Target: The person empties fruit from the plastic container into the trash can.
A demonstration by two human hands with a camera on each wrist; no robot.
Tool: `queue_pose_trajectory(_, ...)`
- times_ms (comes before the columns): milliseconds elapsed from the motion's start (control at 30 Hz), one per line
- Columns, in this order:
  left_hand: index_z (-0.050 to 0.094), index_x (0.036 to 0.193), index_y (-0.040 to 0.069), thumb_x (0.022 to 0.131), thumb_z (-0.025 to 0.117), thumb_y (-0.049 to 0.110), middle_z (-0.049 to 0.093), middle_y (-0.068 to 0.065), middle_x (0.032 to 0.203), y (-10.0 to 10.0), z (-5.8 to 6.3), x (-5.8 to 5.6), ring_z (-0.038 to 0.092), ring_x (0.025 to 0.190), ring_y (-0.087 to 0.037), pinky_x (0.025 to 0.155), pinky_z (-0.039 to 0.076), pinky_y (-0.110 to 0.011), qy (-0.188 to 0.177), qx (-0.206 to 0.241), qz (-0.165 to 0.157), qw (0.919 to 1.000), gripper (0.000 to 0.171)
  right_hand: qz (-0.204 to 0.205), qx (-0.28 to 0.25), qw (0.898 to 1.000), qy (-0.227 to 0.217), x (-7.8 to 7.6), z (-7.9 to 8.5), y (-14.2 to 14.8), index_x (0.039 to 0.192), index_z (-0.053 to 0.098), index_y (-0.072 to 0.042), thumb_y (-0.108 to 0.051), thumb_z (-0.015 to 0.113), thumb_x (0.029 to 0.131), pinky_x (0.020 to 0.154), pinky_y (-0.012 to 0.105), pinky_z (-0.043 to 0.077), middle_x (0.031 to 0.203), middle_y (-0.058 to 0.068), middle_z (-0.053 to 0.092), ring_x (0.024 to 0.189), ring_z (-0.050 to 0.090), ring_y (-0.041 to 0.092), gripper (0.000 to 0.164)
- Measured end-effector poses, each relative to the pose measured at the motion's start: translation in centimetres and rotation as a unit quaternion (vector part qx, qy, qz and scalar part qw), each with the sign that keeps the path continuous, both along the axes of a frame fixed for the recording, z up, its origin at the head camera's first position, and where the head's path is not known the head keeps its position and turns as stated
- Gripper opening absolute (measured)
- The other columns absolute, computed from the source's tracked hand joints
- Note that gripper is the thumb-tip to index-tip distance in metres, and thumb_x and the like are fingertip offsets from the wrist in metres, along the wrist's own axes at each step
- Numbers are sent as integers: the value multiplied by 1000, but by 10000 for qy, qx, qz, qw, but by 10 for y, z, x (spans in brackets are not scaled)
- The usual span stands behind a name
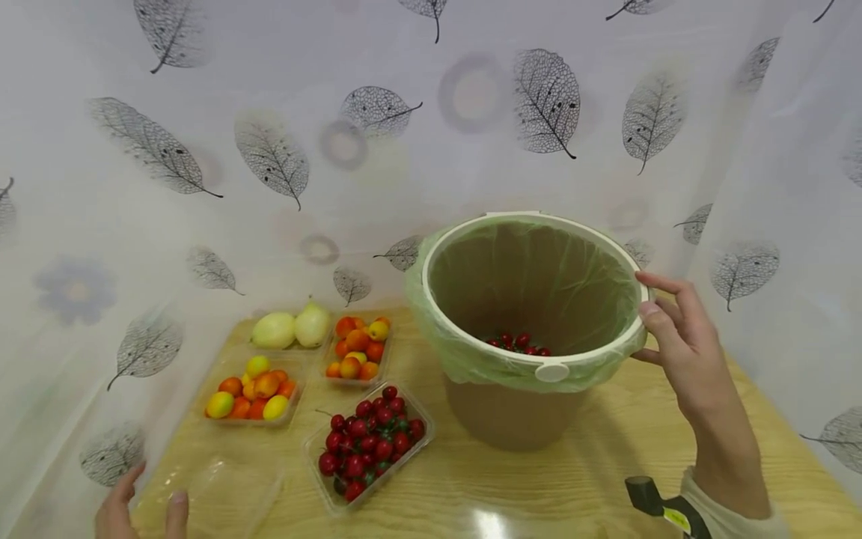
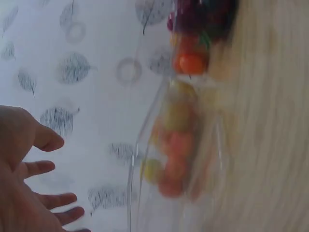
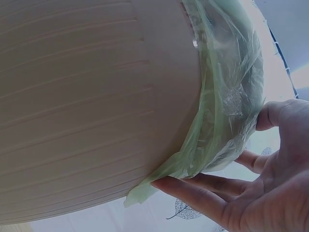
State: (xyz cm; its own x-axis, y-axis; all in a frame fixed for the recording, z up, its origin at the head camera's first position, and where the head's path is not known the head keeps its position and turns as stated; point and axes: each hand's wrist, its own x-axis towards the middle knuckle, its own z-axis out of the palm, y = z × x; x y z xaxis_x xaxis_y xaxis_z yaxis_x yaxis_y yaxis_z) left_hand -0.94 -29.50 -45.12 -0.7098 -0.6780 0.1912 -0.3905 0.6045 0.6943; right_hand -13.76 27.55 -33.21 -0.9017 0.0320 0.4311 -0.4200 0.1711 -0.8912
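Now the right fingers (image 1: 665,283) grip a round, ribbed, probably plastic bin (image 1: 517,413).

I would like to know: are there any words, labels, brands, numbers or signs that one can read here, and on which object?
There is no readable text in any view.
Yellow-green patch on the black wrist device: too small to read any marking.
Bin: no lettering visible.
Patterned sheet: leaves, flowers and rings, no letters visible.

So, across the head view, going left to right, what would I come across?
Left grip → nearer tub of orange and yellow fruit → tub of red fruit → bag-lined bin → right grip.
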Motion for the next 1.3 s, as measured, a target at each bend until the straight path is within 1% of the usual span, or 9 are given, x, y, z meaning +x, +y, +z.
queue_pose_trajectory(67,47,150,4,96,64,8,47,-29,143,22,6,-4,43,136,-31,118,28,-37,1153,-328,-369,9921,57,-6,-15,10000,5,0,1,0,148,47,-6,-12,46,109,66,26,61,118,5,68,96,70,13,40)
queue_pose_trajectory(167,61,138,4,92,69,-3,61,-18,128,47,11,-14,49,124,-1,104,30,-9,1823,-654,-991,9761,47,3,-84,10000,4,0,2,-1,147,48,-5,-12,46,109,66,27,62,114,6,69,94,70,13,39)
queue_pose_trajectory(233,66,131,2,90,71,-7,66,-11,122,57,11,-21,48,116,12,95,33,-2,1892,-589,-1437,9696,43,6,-80,10000,-16,0,2,-1,147,47,-5,-12,46,109,66,27,62,114,6,69,94,70,13,39)
queue_pose_trajectory(400,65,130,3,98,67,0,66,-5,124,74,7,-37,55,115,3,92,43,-4,1191,93,-2361,9644,32,0,-20,10000,-61,0,2,-2,148,47,-6,-14,45,109,67,27,62,115,6,69,99,69,13,39)
queue_pose_trajectory(600,58,139,6,106,60,17,59,-14,139,75,-1,-57,56,126,-36,100,51,-54,322,322,-3407,9391,35,-10,12,10000,-61,0,1,-2,148,46,-7,-14,46,109,67,26,61,118,5,68,101,68,12,40)
queue_pose_trajectory(700,58,139,4,105,61,16,59,-16,140,75,-5,-63,56,125,-43,101,47,-61,308,212,-3656,9300,36,-10,44,10000,-81,0,1,-2,149,46,-8,-15,45,110,68,26,61,122,4,66,103,68,12,40)
queue_pose_trajectory(933,66,127,8,101,66,10,67,-10,127,75,-6,-68,63,115,-38,94,53,-60,175,-256,-3798,9245,26,-3,71,9999,-143,3,-4,-1,150,45,-10,-16,45,110,67,26,61,124,2,65,105,68,10,40)
queue_pose_trajectory(1067,70,117,13,98,69,7,68,-7,123,75,-2,-74,64,114,-34,95,54,-56,-233,-479,-4072,9118,19,27,15,10000,-90,3,-6,1,150,45,-9,-15,44,110,66,25,61,125,1,65,105,69,9,40)
queue_pose_trajectory(1300,71,116,15,101,64,6,65,-4,116,76,0,-83,63,99,-17,80,57,-30,-725,-96,-4439,8931,19,184,-129,9997,2,1,-5,-2,150,45,-8,-13,43,110,66,25,61,126,2,66,104,69,9,40)
